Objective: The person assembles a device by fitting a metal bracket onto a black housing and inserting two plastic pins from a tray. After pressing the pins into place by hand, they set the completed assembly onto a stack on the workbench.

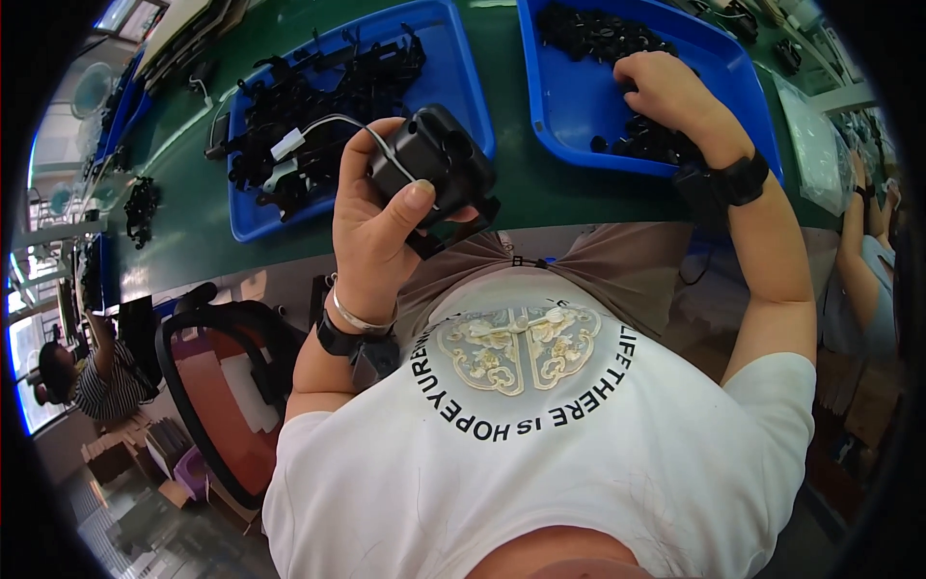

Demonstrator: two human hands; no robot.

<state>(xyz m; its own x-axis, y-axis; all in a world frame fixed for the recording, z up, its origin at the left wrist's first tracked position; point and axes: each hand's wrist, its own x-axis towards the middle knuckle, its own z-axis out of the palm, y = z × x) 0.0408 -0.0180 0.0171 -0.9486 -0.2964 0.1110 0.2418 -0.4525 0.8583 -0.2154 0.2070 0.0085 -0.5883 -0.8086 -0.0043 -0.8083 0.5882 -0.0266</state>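
In my left hand (378, 227) is a black plastic housing (436, 154) with rounded openings, held up over the front edge of the green table. A thin white cable loops from it to a white connector plug (287, 145), which hangs above the left blue tray (470, 92). That tray holds larger black plastic frames (333, 96). My right hand (668, 95) reaches into the right blue tray (564, 121), its fingers curled down at small black parts (593, 37). Whatever its fingertips pinch is too hidden to make out. More small black pieces (651, 143) lie under that wrist.
Clear plastic bags (810, 150) lie right of the trays. Loose black parts (142, 210) sit on the green table (178, 227) at left. A chair (222, 386) stands behind on the left. Other people are at the left (106, 376) and right (868, 251).
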